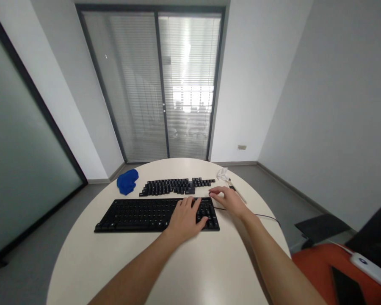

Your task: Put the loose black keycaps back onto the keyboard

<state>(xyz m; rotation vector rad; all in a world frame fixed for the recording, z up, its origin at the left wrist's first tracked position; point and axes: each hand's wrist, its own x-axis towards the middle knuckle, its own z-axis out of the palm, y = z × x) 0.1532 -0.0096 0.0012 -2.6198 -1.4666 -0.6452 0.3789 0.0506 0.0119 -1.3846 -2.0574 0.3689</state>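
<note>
A black keyboard [136,216] lies across the table; its main block looks stripped of keycaps, while keycaps sit on the number pad at the right end. My left hand [186,216] rests on that right part, fingers spread and laid flat. Just beyond the keyboard's right back corner, my right hand [228,200] pinches a small dark keycap [210,193] between thumb and forefinger, mostly hidden by the fingertips. Behind the keyboard, loose black keycaps [168,186] stand in rows on the table.
A blue cloth or glove [127,181] lies at the back left of the round white table [190,262]. Crumpled white tissue [222,173] and a brush-like tool [238,192] lie at the back right. The keyboard cable [266,217] runs off the right edge, near an orange chair [317,271].
</note>
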